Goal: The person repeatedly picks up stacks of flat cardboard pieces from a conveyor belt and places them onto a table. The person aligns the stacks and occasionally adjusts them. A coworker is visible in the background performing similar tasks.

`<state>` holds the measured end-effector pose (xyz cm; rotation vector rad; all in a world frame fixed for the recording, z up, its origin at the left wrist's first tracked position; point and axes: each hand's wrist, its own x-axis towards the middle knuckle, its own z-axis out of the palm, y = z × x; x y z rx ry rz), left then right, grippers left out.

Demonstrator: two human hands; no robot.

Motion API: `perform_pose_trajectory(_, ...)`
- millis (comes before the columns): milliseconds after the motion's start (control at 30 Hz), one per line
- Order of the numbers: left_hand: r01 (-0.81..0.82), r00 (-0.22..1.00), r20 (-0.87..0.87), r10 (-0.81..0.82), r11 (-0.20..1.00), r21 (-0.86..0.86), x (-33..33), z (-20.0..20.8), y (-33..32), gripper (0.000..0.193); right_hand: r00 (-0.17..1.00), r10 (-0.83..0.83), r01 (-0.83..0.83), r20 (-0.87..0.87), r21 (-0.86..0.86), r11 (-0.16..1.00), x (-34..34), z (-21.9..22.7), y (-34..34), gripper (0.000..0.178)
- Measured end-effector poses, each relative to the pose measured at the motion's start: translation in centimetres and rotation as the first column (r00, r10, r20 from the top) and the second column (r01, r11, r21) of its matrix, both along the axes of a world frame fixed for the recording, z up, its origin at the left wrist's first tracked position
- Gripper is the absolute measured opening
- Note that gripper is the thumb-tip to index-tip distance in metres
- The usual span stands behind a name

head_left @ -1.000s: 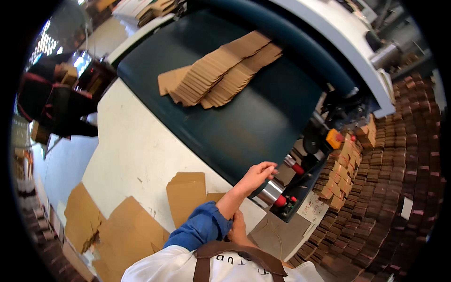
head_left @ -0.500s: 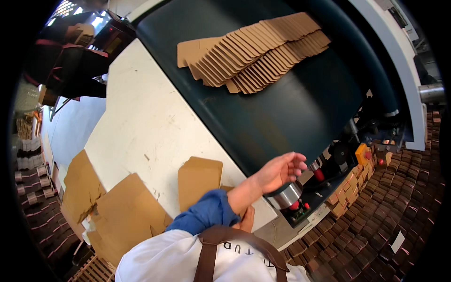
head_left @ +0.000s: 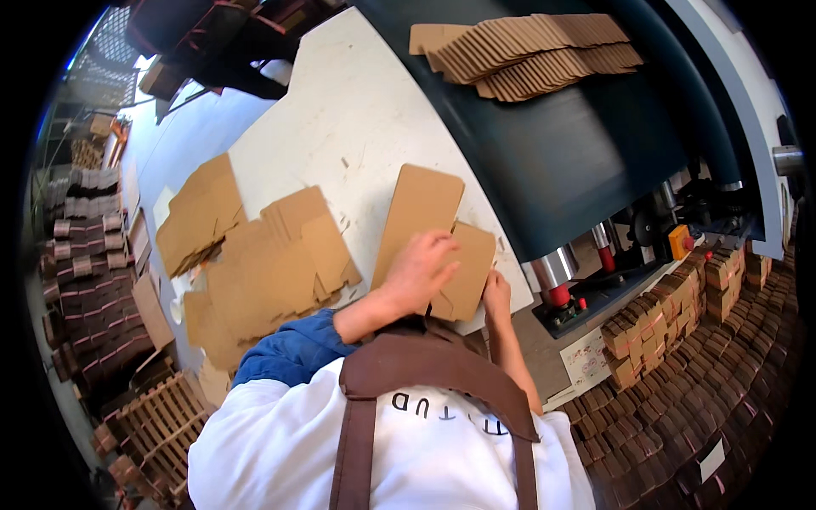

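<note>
Before me, flat brown cardboard blanks lie on a white tabletop. My left hand (head_left: 421, 270), reaching from a rolled blue sleeve, is over them with its fingers spread and slightly bent. Under it, a long cardboard blank (head_left: 418, 200) points away from me; whether my palm touches it I cannot tell. Beside that lies a squarer cardboard blank (head_left: 470, 265). My right hand (head_left: 497, 297) has its fingers closed at this one's right edge, near the table's edge. The fingertips are partly hidden.
Left on the white table (head_left: 340, 93) lie stacked cardboard pieces (head_left: 272, 263) and another pile (head_left: 202, 212). A dark green conveyor belt (head_left: 544, 170) carries a row of overlapping blanks (head_left: 535, 51). Rollers and an orange switch box (head_left: 680, 242) border it. Bundled cardboard (head_left: 654, 336) covers the right floor.
My left hand has come back from beside the belt's near end to above the blanks. The squarer blank and right hand now show more fully. The whole view has shifted.
</note>
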<state>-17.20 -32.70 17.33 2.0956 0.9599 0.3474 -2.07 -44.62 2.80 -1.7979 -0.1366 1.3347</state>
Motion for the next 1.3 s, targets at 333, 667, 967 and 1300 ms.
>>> perform_pose_trajectory(333,-0.329,0.942,0.023,0.336,0.932,-0.154,-7.6,-1.4,1.6,0.068,0.943,0.330,-0.301,0.042,0.532,0.791,-0.2,8.8,5.3,0.029)
perform_pose_trajectory(667,-0.185,0.849,0.316,0.425,0.797,-0.575,-10.6,-2.6,3.0,0.089,0.852,0.520,-0.472,0.060,0.516,0.715,-6.3,9.9,9.2,0.065)
perform_pose_trajectory(967,-0.257,0.632,0.558,0.538,0.825,-0.504,-21.0,4.0,18.4,0.097,0.745,0.623,-0.606,0.240,0.634,0.480,-16.3,19.9,28.5,0.062)
perform_pose_trajectory(1300,-0.361,0.350,0.371,0.860,0.489,-0.794,-47.7,-3.3,23.7,0.084,0.525,0.810,-0.811,0.262,0.443,0.382,-44.1,11.5,40.7,0.084)
